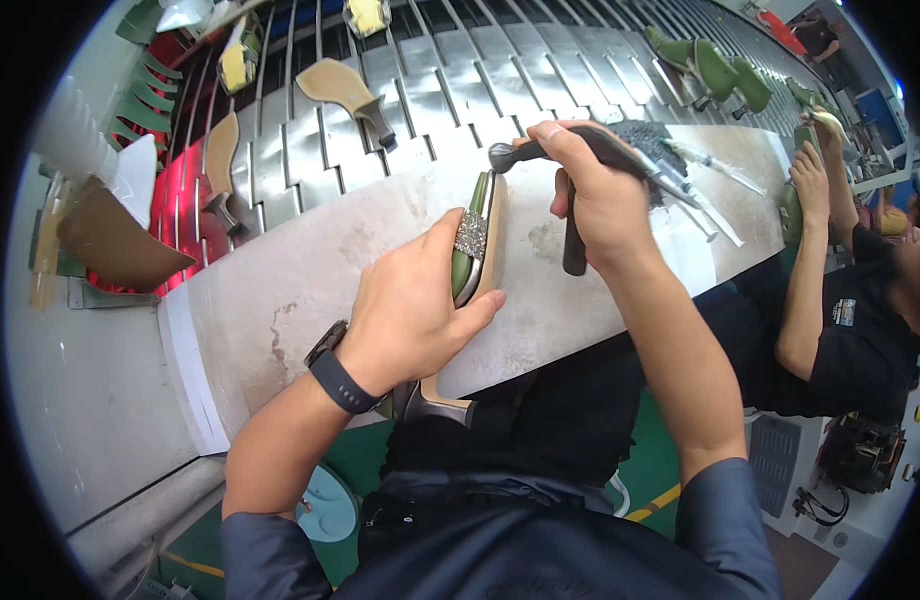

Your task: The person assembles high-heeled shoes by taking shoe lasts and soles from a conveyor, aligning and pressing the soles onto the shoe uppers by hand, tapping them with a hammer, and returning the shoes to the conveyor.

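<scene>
Your left grip [408,308] clasps the green shoe [463,270], apparently to steady its toe [480,193] beside the hammer [521,153] your right grip [606,205] holds.

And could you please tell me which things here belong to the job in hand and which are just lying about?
In the job: the green shoe with a glittering band, in the left hand; the dark round-headed tool, in the right hand.

Probably just lying about, held by neither hand: syringes on the bench; tan-soled shoes on the metal slats.
</scene>
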### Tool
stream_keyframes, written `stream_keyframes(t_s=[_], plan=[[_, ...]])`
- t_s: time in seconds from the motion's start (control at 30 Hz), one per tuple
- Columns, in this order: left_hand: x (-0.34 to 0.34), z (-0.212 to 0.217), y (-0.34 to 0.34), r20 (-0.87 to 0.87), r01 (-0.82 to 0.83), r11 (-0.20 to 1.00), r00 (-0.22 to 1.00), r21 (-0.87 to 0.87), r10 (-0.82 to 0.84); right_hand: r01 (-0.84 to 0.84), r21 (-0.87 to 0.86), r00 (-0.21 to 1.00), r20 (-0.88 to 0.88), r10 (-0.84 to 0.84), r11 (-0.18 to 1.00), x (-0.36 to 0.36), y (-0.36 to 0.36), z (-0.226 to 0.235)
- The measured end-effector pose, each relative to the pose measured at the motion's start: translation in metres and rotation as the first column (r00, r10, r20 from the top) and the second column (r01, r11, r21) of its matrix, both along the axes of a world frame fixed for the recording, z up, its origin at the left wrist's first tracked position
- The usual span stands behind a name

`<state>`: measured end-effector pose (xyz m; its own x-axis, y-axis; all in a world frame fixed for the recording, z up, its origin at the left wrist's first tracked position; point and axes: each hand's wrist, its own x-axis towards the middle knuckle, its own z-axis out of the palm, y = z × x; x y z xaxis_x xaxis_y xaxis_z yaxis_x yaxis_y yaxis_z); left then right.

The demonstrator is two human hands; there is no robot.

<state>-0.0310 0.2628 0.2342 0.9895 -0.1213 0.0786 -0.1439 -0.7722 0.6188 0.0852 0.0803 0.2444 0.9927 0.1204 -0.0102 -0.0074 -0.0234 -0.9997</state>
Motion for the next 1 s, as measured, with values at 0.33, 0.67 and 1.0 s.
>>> stream_keyframes(t_s=[0.33, 0.67, 1.0], plan=[[-0.024, 0.081, 0.017, 0.482, 0.095, 0.799, 0.837, -0.594, 0.259, 0.014, 0.026, 0.999, -0.047, -0.013, 1.0, -0.051, -0.04, -0.048], [-0.016, 0.083, -0.007, 0.599, 0.228, 0.889, 0.798, -0.397, 0.063, -0.388, 0.27, 0.734, 0.669, 0.118, 0.881, -0.131, -0.031, 0.088], [-0.027, 0.081, -0.024, 0.572, 0.143, 0.925, 0.815, -0.353, 0.092, -0.325, -0.138, 0.833, 0.427, 0.352, 0.936, -0.137, -0.032, 0.135]])
